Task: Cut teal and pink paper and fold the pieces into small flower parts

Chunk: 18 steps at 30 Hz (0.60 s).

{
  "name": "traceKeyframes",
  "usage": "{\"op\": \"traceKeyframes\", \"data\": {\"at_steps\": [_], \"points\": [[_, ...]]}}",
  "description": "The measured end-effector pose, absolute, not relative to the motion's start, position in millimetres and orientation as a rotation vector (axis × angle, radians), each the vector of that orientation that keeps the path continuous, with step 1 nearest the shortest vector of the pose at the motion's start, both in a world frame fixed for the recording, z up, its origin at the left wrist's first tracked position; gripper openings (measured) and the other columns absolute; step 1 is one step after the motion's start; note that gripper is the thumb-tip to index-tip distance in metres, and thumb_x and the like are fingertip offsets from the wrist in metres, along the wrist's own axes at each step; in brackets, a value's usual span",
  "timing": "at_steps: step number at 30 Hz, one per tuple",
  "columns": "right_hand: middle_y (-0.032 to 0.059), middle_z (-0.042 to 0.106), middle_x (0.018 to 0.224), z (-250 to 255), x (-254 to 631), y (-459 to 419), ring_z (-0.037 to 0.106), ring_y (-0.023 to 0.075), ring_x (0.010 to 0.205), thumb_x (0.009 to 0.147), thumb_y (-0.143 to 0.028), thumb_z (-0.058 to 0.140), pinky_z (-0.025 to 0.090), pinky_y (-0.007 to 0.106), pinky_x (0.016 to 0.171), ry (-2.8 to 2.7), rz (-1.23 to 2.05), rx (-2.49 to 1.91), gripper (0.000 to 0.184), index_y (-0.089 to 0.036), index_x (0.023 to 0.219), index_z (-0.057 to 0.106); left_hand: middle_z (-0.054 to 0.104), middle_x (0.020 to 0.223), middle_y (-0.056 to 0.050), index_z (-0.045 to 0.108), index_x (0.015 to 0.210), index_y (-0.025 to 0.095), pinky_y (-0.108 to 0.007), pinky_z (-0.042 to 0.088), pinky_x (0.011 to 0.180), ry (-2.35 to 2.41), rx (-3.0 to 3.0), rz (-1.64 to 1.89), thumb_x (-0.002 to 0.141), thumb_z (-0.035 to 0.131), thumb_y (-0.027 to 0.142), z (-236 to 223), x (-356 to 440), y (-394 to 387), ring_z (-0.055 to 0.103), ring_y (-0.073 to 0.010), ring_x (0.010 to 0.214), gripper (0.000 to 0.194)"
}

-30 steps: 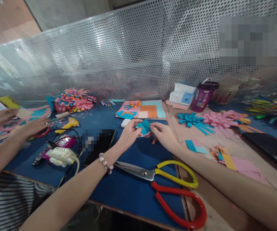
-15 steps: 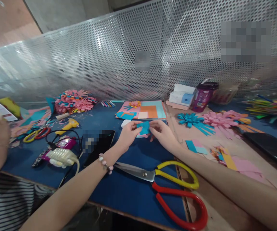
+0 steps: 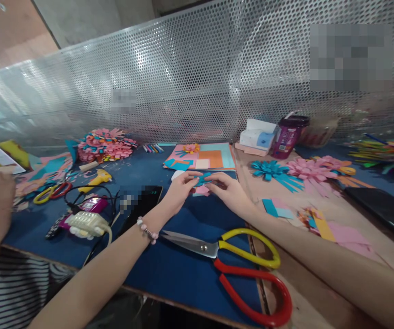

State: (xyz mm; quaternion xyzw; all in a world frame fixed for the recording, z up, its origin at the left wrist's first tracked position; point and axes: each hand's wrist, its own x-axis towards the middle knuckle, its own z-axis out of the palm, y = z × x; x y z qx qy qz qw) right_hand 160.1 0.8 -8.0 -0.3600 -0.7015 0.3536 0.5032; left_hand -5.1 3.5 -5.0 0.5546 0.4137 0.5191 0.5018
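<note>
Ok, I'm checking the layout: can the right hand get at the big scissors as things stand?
Probably yes: nothing lies over the big scissors, which rest nearby, closer to the body, though the right hand is busy with blue paper.

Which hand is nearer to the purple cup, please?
Right. The right hand is in front of the purple cup, to its left; the left hand is farther left, at the left end of the blue paper.
</note>
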Motion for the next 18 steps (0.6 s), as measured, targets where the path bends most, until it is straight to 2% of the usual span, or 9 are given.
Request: {"op": "traceKeyframes", "data": {"at_steps": [5, 10, 15, 18], "points": [[0.0052, 0.064, 0.086, -13.1, 161.7, 5.3, 0.062, 0.0155, 0.071, 0.076, -0.035, 0.057, 0.050, 0.031, 0.071, -1.580, 0.937, -0.892, 0.026, -0.017, 0.093, 0.064, 0.062, 0.099, -0.008, 0.062, 0.099, 0.014, -0.026, 0.044, 0.075, 0.872, 1.351, 1.175, 0.073, 0.062, 0.035, 1.4, -4.0, 1.5, 0.058, -0.0154, 0.088, 0.034], [0.0045, 0.065, 0.082, -12.3, 160.9, 4.7, 0.063, 0.0164, 0.069, 0.072, -0.037, 0.062, 0.051, 0.030, 0.067, -1.495, 0.988, -0.851, 0.024, -0.016, 0.085, 0.065, 0.066, 0.087, -0.007, 0.065, 0.093, 0.013, -0.030, 0.045, 0.076, 1.021, 1.455, 1.199, 0.063, 0.071, 0.032, 0.6, -7.6, 3.9, 0.058, -0.0149, 0.078, 0.036], [0.0038, 0.064, 0.077, -13.0, 162.1, 4.9, 0.062, 0.0167, 0.068, 0.074, -0.037, 0.059, 0.050, 0.030, 0.066, -1.539, 0.922, -0.878, 0.022, -0.016, 0.078, 0.063, 0.065, 0.080, -0.004, 0.066, 0.080, 0.012, -0.032, 0.047, 0.077, 1.024, 1.431, 1.244, 0.063, 0.069, 0.034, -2.6, -7.1, 6.8, 0.058, -0.0139, 0.073, 0.028], [0.0023, 0.062, 0.070, -16.2, 163.4, 6.7, 0.061, 0.0168, 0.067, 0.075, -0.039, 0.058, 0.048, 0.030, 0.065, -1.578, 0.843, -0.907, 0.022, -0.017, 0.078, 0.061, 0.065, 0.082, -0.005, 0.065, 0.085, 0.012, -0.033, 0.048, 0.077, 1.034, 1.436, 1.229, 0.063, 0.070, 0.033, -2.2, -5.1, 4.7, 0.060, -0.0152, 0.075, 0.031]]}}
